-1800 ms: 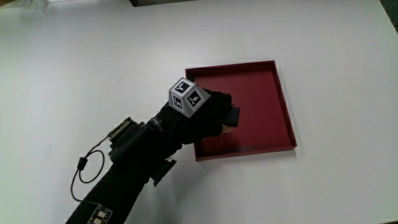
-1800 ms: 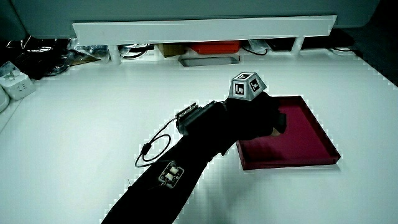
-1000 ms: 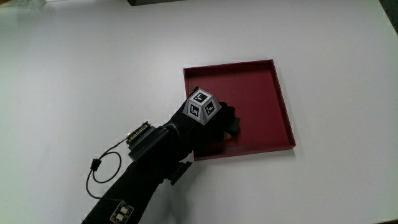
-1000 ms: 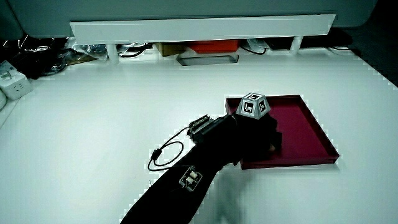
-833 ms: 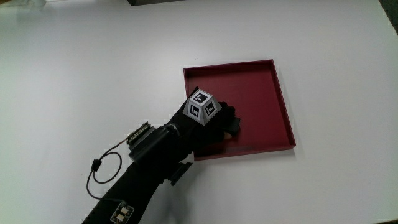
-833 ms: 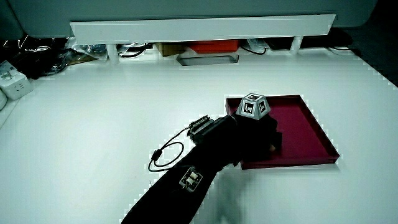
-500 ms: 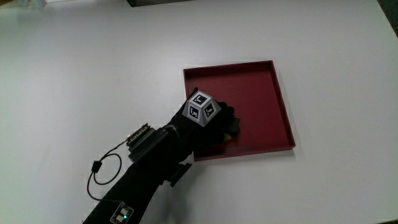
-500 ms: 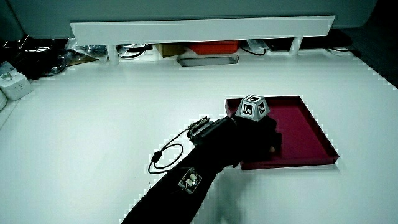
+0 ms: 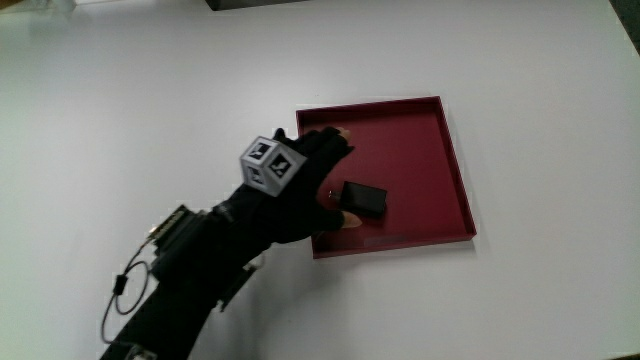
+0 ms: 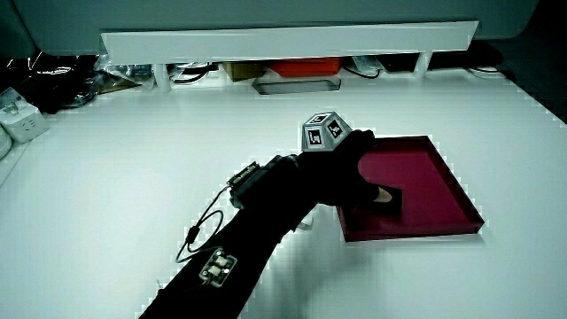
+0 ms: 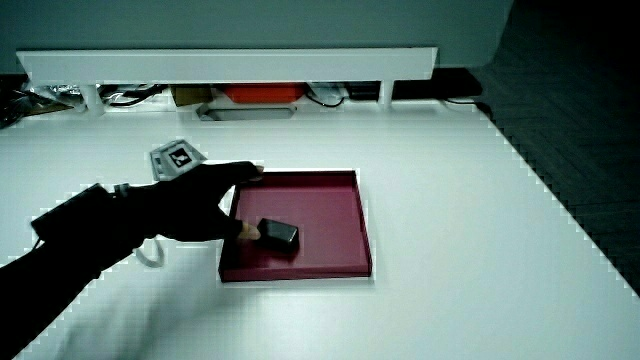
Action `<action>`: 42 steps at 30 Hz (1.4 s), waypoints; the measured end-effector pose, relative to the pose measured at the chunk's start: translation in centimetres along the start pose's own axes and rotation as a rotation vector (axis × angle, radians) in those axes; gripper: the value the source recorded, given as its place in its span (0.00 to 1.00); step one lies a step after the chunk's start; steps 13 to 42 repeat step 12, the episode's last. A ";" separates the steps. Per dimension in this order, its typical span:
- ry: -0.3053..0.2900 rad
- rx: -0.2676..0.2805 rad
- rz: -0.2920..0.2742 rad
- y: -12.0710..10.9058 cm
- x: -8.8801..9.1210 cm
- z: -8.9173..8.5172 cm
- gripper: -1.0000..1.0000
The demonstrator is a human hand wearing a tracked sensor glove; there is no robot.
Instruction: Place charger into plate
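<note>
A black charger [image 9: 364,199] lies flat inside the dark red square plate [image 9: 440,150], near the plate's edge closest to the person. The same charger [image 11: 278,234] shows lying in the plate [image 11: 345,210] in a side view, and a corner of the charger [image 10: 390,200] peeks out past the hand in a side view. The gloved hand [image 9: 310,180] hovers over the plate's rim beside the charger, fingers spread and holding nothing. The patterned cube [image 9: 272,163] sits on its back.
A low white partition [image 10: 292,40] stands along the table's edge farthest from the person, with cables and boxes under it. A thin cable loop [image 9: 125,285] hangs at the forearm. White adapters [image 10: 22,120] lie at the table's edge.
The hand has let go of the charger, opened its fingers and drawn back off it toward the plate's rim. The charger now lies uncovered in the plate.
</note>
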 end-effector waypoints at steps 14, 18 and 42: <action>0.019 -0.060 0.150 -6.1 1.9 7.3 0.00; 0.019 -0.060 0.150 -6.1 1.9 7.3 0.00; 0.019 -0.060 0.150 -6.1 1.9 7.3 0.00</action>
